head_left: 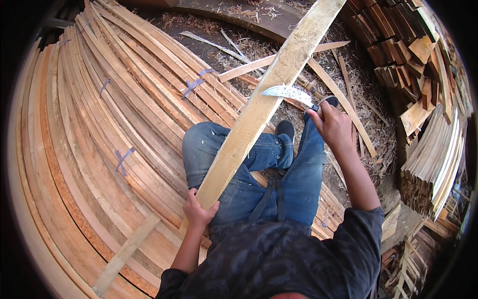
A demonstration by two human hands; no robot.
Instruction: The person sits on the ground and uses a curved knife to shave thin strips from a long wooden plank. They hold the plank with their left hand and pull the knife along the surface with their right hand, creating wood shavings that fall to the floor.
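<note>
A long, pale rough-sawn plank (271,107) runs slantwise from beside my waist, over my thigh, to the far edge of the head view. Near its lower end, my left hand (200,210) is closed around it, the thumb on one edge and the fingers on the other. My right hand (332,124) grips the dark handle of a curved knife (290,93). The hooked blade lies across the plank's right side, its tip pointing left, and pale bits cling to the metal. Whether the edge bites into the wood cannot be made out.
Long timber strips (99,129), some tied with purple bands (122,160), lie under and left of me. A crosspiece (127,254) lies over them. Stacked boards (398,55) and a bundle of thin slats (433,162) stand at right. Shavings and offcuts (343,107) litter the ground ahead.
</note>
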